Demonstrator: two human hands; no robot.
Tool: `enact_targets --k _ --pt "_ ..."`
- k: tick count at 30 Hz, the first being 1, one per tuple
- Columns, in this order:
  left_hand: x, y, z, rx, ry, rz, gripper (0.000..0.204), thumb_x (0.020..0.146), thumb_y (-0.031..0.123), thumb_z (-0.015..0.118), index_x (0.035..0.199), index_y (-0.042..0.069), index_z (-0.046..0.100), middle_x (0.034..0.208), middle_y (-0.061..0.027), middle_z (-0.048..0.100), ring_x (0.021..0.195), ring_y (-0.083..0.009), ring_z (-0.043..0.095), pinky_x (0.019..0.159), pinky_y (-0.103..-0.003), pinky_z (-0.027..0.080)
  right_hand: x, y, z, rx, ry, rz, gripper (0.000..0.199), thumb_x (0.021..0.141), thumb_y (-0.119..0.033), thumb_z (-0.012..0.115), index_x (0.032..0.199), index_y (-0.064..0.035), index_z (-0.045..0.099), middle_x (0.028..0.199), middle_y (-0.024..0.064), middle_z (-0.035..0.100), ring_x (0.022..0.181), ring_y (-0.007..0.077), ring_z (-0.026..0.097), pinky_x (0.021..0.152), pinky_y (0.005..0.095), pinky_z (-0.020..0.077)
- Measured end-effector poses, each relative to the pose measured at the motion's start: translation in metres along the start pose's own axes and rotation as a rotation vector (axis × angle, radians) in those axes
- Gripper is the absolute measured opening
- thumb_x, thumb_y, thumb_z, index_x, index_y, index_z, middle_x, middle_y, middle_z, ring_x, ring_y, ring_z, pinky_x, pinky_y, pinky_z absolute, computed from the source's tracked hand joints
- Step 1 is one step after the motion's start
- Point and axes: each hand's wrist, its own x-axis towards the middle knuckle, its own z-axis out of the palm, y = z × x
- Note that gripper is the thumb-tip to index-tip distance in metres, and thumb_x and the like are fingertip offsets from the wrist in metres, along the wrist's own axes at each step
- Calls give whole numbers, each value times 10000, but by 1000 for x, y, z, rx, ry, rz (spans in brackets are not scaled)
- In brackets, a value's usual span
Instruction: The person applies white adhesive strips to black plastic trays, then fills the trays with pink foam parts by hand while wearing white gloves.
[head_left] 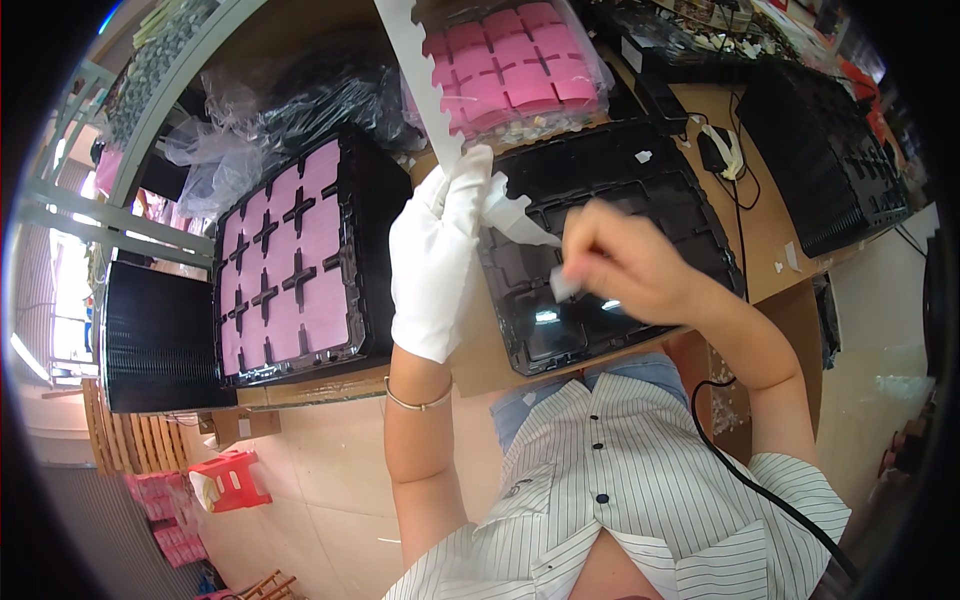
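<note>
My left hand (437, 255), in a white glove, is closed on a long white strip with a notched edge (428, 85). The strip rises past my fingers toward the far edge of the view, and a torn-looking lower end (515, 218) hangs toward my right hand. Bare and smeared by motion, my right hand (628, 262) pinches a small whitish piece (565, 284). Both hands are above a shiny black compartmented plastic tray (510, 335) on the table. A white scrap (643, 156) lies on the tray's far part.
At left stands a stack of black trays with pink sheets (290, 265). Beyond lie pink pieces in clear plastic (510, 60) and crumpled plastic bags (300, 100). More black trays (820, 150) stand at right, near cables (738, 190). A red stool (232, 480) is on the floor.
</note>
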Motion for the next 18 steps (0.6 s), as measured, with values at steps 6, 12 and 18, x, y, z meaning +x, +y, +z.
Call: enact_targets --k 6,12,18 --pt "7 0 -1 15 -66 14 307 991 224 606 1206 13 666 985 39 664 802 -2 526 636 -163 359 -46 77 50 -700 -533 427 314 892 -320 672 874 -27 562 819 109 646 776 317 646 663 379 504" --pt "3 -7 -1 4 -60 77 344 986 260 608 1190 -10 670 939 -43 719 764 -52 563 694 -199 449 -57 56 49 -928 -119 173 286 879 -267 690 867 -14 558 754 119 626 698 325 635 639 381 502" --pt "0 -4 9 34 -74 79 329 987 230 602 1186 -24 667 981 -81 727 856 -94 645 752 -221 486 -5 -15 -4 -458 515 131 183 923 -150 663 826 -8 598 721 89 571 631 206 555 588 269 445"
